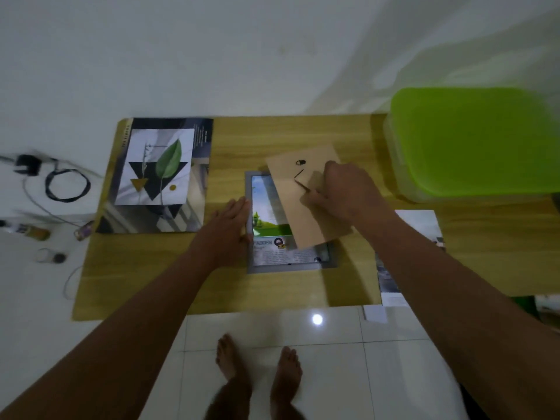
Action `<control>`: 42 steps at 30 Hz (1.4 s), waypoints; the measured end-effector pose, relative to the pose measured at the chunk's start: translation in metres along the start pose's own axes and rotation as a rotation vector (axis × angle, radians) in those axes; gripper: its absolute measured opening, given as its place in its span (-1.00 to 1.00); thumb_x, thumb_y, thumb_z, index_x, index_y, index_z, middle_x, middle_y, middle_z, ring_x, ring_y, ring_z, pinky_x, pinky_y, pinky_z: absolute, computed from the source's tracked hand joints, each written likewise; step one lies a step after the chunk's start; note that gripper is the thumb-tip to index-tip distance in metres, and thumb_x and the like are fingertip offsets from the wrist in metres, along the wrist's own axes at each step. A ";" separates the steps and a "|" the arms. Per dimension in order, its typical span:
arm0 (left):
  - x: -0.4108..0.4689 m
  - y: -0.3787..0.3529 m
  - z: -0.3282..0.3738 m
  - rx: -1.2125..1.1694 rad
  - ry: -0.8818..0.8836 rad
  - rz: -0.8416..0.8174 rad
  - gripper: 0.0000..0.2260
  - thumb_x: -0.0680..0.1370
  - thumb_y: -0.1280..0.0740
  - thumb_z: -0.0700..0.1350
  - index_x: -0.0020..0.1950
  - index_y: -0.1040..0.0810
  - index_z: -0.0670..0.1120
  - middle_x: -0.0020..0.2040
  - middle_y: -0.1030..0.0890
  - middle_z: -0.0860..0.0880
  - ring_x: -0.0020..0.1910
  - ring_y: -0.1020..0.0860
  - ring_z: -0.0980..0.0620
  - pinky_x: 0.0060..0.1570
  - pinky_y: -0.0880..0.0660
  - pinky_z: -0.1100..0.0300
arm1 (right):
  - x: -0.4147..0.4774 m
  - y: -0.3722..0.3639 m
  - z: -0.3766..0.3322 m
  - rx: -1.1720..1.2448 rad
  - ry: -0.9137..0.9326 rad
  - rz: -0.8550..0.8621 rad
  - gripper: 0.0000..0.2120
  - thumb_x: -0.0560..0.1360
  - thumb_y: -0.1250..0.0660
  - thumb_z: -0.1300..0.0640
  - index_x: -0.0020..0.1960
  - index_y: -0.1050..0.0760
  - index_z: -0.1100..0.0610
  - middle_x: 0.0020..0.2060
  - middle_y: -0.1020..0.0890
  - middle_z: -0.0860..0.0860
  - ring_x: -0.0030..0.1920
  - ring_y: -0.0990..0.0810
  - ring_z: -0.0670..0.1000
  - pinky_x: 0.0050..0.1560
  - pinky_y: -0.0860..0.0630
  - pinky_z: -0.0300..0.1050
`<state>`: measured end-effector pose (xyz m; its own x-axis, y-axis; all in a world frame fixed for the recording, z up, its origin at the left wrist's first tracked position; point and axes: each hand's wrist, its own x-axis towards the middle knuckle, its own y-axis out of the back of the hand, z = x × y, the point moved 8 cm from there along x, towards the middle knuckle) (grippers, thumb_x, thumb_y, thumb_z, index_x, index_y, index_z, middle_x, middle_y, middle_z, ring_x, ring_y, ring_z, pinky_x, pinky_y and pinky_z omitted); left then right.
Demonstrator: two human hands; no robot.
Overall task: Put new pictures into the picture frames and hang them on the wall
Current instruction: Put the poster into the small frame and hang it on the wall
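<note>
My flat left hand (233,219) steadies the frame (291,268) at its nine o'clock edge. My right hand (342,192) pinches the backing board (306,219), skewed toward eleven o'clock; I'd square it before lowering.

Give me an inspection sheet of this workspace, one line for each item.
Surface: wooden table against a white wall.
Job's things: grey picture frame lies flat with a picture inside; brown backing board askew over it; leaf print at left.
Clutter: green-lidded box; small bottles.
Hands: left hand flat at the frame's left edge; right hand grips the board.
Cables: black coil and plug, left of the table.
Surroundings: tiled floor, bare feet.
</note>
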<state>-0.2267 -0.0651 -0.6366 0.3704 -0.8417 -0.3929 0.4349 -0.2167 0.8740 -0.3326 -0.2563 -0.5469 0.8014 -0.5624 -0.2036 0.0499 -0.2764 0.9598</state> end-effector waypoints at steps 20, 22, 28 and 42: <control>-0.005 -0.002 -0.012 -0.061 0.002 -0.016 -0.29 0.62 -0.22 0.06 0.60 0.13 -0.11 0.61 0.14 -0.08 0.58 0.15 -0.06 0.53 0.05 -0.10 | -0.039 -0.057 -0.044 0.045 -0.139 0.106 -0.67 0.54 -0.28 -0.09 0.07 -0.41 0.18 -0.06 -0.59 0.11 -0.06 -0.60 0.16 -0.22 -0.31 -0.09; -0.004 -0.002 -0.013 -0.066 0.002 -0.017 -0.29 0.62 -0.23 0.05 0.61 0.12 -0.11 0.61 0.14 -0.08 0.58 0.15 -0.06 0.53 0.06 -0.10 | -0.036 -0.055 -0.046 0.046 -0.139 0.112 -0.66 0.56 -0.26 -0.10 0.07 -0.41 0.18 -0.09 -0.59 0.11 -0.08 -0.60 0.15 -0.23 -0.33 -0.09; -0.002 -0.001 -0.014 -0.074 0.013 -0.011 -0.28 0.62 -0.24 0.05 0.61 0.12 -0.10 0.61 0.13 -0.06 0.59 0.14 -0.04 0.53 0.06 -0.07 | -0.033 -0.054 -0.047 0.010 -0.136 0.129 -0.65 0.56 -0.24 -0.12 0.06 -0.42 0.19 -0.11 -0.61 0.11 -0.10 -0.61 0.15 -0.26 -0.32 -0.10; -0.005 -0.001 -0.014 -0.085 0.012 -0.019 -0.29 0.63 -0.22 0.07 0.60 0.14 -0.10 0.61 0.15 -0.06 0.58 0.16 -0.04 0.53 0.10 -0.06 | -0.030 -0.062 -0.040 0.047 -0.139 0.176 -0.61 0.58 -0.21 -0.15 0.11 -0.44 0.20 -0.08 -0.59 0.10 -0.15 -0.55 0.05 -0.25 -0.37 -0.11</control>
<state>-0.2175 -0.0537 -0.6390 0.3714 -0.8317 -0.4128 0.5093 -0.1893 0.8395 -0.3361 -0.1906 -0.5924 0.7052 -0.7063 -0.0619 -0.1134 -0.1986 0.9735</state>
